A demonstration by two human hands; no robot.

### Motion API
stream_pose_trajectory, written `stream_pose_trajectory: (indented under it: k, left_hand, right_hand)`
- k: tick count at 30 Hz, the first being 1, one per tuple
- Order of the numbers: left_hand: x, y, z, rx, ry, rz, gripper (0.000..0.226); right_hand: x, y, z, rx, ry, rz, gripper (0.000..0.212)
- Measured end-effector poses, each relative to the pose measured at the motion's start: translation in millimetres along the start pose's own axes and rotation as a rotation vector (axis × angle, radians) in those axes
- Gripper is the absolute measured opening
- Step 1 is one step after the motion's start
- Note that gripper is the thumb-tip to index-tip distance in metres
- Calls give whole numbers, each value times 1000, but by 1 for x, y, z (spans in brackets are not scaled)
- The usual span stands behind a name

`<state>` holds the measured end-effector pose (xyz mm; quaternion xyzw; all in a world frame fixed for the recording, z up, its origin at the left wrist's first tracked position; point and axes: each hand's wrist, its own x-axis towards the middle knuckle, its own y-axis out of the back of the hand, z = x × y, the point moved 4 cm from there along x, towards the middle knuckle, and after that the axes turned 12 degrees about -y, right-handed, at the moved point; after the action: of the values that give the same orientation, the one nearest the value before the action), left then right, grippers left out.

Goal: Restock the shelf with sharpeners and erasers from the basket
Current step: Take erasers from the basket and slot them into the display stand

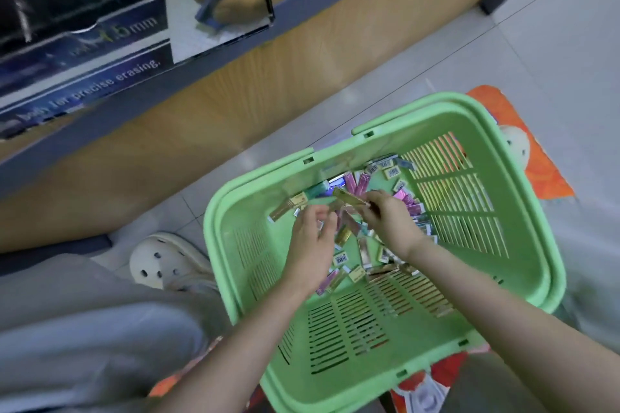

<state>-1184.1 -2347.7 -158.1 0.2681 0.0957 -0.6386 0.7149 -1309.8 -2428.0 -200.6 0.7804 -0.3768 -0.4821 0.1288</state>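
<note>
Green plastic basket (523,245) sits at centre right on pale floor tiles, small wrapped packets (364,250) scattered across its bottom; the right hand (385,221) pinches a gold packet (350,198) above them, its long axis slanted, free end pointing to the upper left; the left hand (312,238) hovers just beside, fingers curled, grip impossible to tell; a dark display box (100,43) stands on the shelf (235,94) at upper left.

This is a stationery shop: at the far left a printed display box (100,54) reading "for precise erasing" sits on a wooden shelf (201,104), and a green shopping basket (214,228) of barcoded packets (389,173) stands on the tiled floor (553,54).
</note>
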Motion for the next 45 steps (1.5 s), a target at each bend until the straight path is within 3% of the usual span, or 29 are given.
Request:
stream_pose_trajectory:
  k: [3, 7, 9, 12, 17, 23, 28, 36, 41, 45]
  left_hand:
    - [5, -19, -1, -500, 250, -73, 31]
    - [9, -24, -6, -722, 357, 58, 43]
    - [13, -19, -13, -662, 333, 121, 40]
    - [17, -9, -17, -535, 265, 85, 36]
    - [20, -8, -26, -406, 228, 55, 26]
    - [24, -26, -31, -347, 301, 7, 29]
    - [20, -34, -29, -387, 305, -16, 28]
    - [8, -32, -37, -355, 332, 6, 23]
    - [2, -28, -37, -332, 292, 37, 28]
    - [0, -25, -20, -389, 293, 22, 32]
  right_hand:
    - [-29, 1, -23, 148, 37, 6, 12]
    - [-58, -8, -39, -12, 238, -5, 27]
    - [-54, 0, -35, -33, 259, 27, 28]
    - [-17, 17, 5, -156, 106, 69, 32]
    - [15, 20, 85, -440, -238, -236, 64]
    - [23, 16, 98, -753, -149, -215, 77]
    - [28, 16, 102, -865, -113, -171, 61]
    - [26, 15, 100, -796, -114, -254, 35]
    - [15, 18, 71, -392, -161, -269, 16]
    - [-11, 19, 23, -131, -137, -319, 18]
